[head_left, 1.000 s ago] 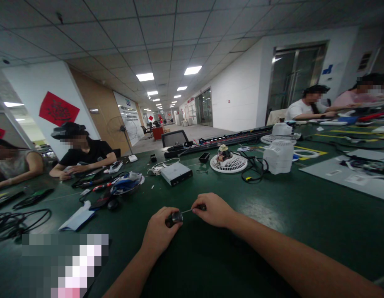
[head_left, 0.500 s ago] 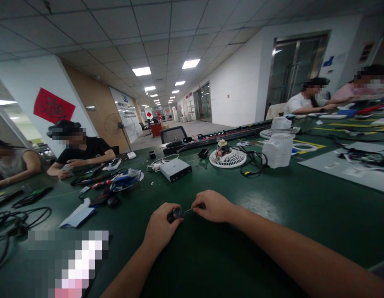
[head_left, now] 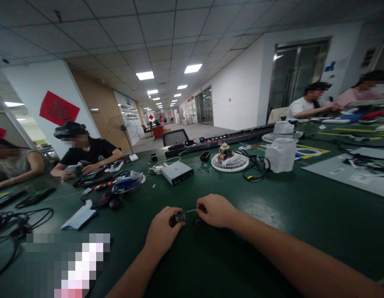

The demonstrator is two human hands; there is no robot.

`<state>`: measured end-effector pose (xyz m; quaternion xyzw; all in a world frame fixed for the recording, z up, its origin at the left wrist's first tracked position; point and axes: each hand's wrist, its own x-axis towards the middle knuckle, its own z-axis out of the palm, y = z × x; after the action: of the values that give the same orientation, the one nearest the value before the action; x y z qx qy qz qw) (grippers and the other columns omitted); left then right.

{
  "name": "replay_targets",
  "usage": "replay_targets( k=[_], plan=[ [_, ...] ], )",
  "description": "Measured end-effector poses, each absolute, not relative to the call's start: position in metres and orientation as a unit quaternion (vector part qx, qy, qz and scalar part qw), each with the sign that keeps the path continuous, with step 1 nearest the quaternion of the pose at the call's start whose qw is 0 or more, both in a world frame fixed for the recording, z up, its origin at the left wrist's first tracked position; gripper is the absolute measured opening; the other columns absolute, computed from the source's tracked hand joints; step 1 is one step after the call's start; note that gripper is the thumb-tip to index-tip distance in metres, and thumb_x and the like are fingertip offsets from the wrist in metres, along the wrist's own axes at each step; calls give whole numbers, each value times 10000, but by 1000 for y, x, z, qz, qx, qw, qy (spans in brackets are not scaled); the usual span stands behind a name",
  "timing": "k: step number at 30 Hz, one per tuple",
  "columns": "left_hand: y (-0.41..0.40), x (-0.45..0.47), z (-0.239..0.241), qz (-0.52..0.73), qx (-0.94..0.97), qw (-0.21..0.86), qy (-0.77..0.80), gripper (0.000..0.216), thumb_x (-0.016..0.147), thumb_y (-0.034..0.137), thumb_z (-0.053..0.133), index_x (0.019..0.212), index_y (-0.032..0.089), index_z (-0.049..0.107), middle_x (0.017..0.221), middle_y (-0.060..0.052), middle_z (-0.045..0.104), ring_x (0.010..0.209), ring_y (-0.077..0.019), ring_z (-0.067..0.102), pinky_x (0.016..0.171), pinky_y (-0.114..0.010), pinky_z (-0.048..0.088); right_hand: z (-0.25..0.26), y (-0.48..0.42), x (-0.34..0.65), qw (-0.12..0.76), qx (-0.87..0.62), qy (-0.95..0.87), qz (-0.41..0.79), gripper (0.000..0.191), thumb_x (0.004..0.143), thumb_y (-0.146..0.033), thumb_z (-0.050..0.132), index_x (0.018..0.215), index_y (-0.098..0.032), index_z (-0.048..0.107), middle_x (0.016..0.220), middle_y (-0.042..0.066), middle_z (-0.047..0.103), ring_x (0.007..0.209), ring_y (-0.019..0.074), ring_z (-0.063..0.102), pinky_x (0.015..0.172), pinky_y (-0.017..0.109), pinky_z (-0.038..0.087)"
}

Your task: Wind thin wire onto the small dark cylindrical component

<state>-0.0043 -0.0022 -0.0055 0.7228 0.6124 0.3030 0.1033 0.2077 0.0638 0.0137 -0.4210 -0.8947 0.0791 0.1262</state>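
My left hand (head_left: 162, 231) is closed around a small dark part (head_left: 177, 217) held just above the green table (head_left: 272, 223). My right hand (head_left: 215, 210) pinches the handle of a thin metal tool (head_left: 191, 211) whose tip points left into that part. The two hands are close together at the near middle of the table. A small dark round bit (head_left: 198, 222) lies on the table below the tool.
A grey box (head_left: 177, 172), a white fan grille with a motor (head_left: 230, 161) and a white fan housing (head_left: 280, 155) with black cables stand farther back. Tools, cables and paper lie at the left. Other people sit at the left and far right.
Both hands keep their grip and stay close together. A small dark bit now shows on the table under the tool. The view shifted slightly.
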Motion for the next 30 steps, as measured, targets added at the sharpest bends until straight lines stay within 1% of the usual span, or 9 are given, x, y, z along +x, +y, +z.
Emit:
replay_targets(
  k=[3, 5, 8, 10, 12, 16, 21, 25, 30],
  plan=[
    [-1, -6, -7, 295, 712, 101, 629, 298, 771, 293, 663, 1065, 252, 683, 1046, -26, 687, 950, -220, 629, 841, -343, 469, 15, 64, 208, 137, -492, -858, 48, 258, 887, -337, 467, 902, -182, 673, 845, 91, 708, 762, 235, 650, 625, 308, 407],
    [0, -7, -8, 291, 709, 98, 635, 306, 781, 315, 651, 1078, 248, 679, 1050, -31, 688, 947, -225, 630, 830, -346, 472, 16, 65, 208, 146, -494, -851, 99, 272, 863, -401, 527, 944, -181, 666, 880, 87, 707, 784, 229, 652, 616, 294, 413],
    [0, -7, -8, 279, 708, 97, 641, 308, 796, 333, 629, 1087, 242, 675, 1047, -38, 691, 943, -233, 633, 821, -353, 475, 15, 66, 208, 127, -443, -861, 216, 397, 720, -532, 694, 958, -214, 687, 898, 47, 705, 789, 203, 649, 586, 261, 413],
    [0, -7, -7, 270, 707, 98, 646, 316, 802, 338, 620, 1096, 236, 672, 1054, -44, 693, 956, -240, 633, 834, -362, 474, 13, 65, 206, 112, -423, -867, 240, 414, 636, -531, 766, 916, -231, 708, 861, 24, 702, 767, 194, 645, 570, 254, 403],
    [-1, -7, -6, 262, 706, 98, 651, 325, 807, 348, 615, 1105, 233, 669, 1067, -47, 693, 974, -246, 631, 847, -372, 473, 11, 64, 204, 108, -431, -865, 235, 360, 613, -483, 796, 859, -232, 716, 828, 13, 698, 743, 189, 640, 557, 255, 392],
    [-1, -7, -5, 261, 713, 94, 644, 319, 815, 358, 610, 1103, 235, 671, 1074, -49, 696, 986, -249, 632, 867, -383, 471, 9, 62, 199, 127, -474, -834, 252, 268, 656, -404, 783, 833, -212, 723, 792, 20, 704, 707, 178, 639, 542, 253, 401],
    [-2, -6, -3, 269, 738, 115, 608, 298, 811, 337, 625, 1091, 244, 674, 1044, -43, 700, 953, -235, 639, 845, -368, 486, 8, 60, 194, 209, -424, -823, 313, 184, 797, -307, 648, 914, -200, 743, 807, 29, 719, 718, 163, 648, 588, 245, 444],
    [-5, -3, 0, 290, 750, 128, 580, 279, 807, 316, 646, 1079, 257, 674, 1035, -33, 702, 937, -222, 641, 838, -353, 491, 3, 61, 191, 266, -372, -811, 366, 181, 795, -206, 643, 952, -192, 731, 865, 27, 728, 793, 161, 654, 680, 249, 469],
    [-8, -3, 0, 309, 753, 124, 568, 287, 795, 310, 679, 1078, 263, 667, 1030, -21, 701, 932, -213, 641, 842, -346, 489, 1, 65, 193, 276, -351, -830, 335, 163, 769, -215, 690, 910, -200, 770, 833, 26, 723, 759, 164, 640, 682, 260, 455]
  ],
)
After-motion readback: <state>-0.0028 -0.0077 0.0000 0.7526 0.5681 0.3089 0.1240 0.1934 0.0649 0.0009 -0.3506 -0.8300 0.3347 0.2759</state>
